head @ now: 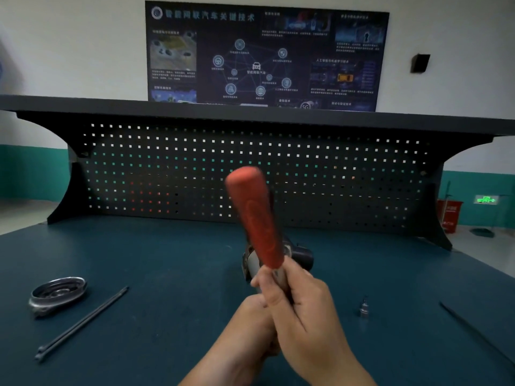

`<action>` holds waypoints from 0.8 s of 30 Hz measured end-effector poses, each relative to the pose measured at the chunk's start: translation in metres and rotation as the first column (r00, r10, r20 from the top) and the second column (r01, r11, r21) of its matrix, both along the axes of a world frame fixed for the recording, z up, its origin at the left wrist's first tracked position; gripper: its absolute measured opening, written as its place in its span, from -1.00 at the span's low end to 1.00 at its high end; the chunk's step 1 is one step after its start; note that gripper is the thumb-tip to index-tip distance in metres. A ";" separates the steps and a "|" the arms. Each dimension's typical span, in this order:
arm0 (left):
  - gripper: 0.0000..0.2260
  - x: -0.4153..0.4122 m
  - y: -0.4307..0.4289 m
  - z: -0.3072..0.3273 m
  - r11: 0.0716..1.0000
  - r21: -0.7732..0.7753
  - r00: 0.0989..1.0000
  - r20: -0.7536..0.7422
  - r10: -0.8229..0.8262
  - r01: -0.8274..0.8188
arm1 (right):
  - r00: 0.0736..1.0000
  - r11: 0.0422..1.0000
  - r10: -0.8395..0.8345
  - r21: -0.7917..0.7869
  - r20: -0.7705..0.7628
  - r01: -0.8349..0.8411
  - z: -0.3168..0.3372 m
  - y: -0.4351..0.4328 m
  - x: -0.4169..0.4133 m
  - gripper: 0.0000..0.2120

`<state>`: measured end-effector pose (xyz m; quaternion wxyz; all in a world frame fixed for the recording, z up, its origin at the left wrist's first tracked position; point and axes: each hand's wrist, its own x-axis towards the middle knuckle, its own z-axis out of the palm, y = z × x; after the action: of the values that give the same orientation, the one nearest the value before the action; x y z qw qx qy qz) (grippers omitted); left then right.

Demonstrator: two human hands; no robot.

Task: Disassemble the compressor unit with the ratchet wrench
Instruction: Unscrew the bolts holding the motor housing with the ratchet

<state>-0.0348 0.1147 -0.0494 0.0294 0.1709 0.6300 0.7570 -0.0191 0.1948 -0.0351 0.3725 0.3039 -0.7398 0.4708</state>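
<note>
The round metal cover [57,295] lay at the far left of the table [167,260], open side up. Just to its right, two long black bolts [83,323] lay side by side, heads toward the near edge and tips pointing away and to the right.

At the centre, the left hand [250,316] sat low, tucked under and partly behind the right hand [301,305]. Its fingers were hidden, so its grip could not be determined. The right hand was wrapped round the lower end of the wrench [256,215], with fingers curled tight on the shaft. The long axis of the wrench ran nearly upright. The orange-red handle pointed up and slightly left, away from the person, and the head end was hidden within the hands. The compressor [302,256] stood on the table directly behind the hands, mostly hidden by them and the wrench. Its orientation could not be determined.

To the right, a small metal socket [363,309] stood upright on the table, well apart from the hands. Further right, a single long black rod [473,330] lay diagonally toward the near right corner. A perforated back panel [334,176] rose behind the table.
</note>
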 end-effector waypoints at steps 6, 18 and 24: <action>-0.68 -0.005 0.000 -0.007 0.991 0.124 0.989 0.130 -0.067 0.051 | 0.944 0.455 0.326 -0.883 0.041 -0.119 0.008 -0.002 -0.001 -0.68; -0.81 0.001 -0.005 0.000 0.998 -0.054 1.000 0.004 -0.012 0.012 | 0.997 0.980 0.007 0.198 -0.081 0.009 0.001 0.009 -0.005 -0.67; -0.62 -0.005 -0.007 -0.005 0.994 0.061 0.986 0.130 -0.102 0.095 | 0.966 0.671 0.257 -0.726 0.035 -0.152 0.008 0.000 -0.001 -0.73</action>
<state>-0.0395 0.1079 -0.0547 0.1038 0.1518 0.5964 0.7813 -0.0203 0.1947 -0.0272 0.3554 0.1830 -0.4819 0.7797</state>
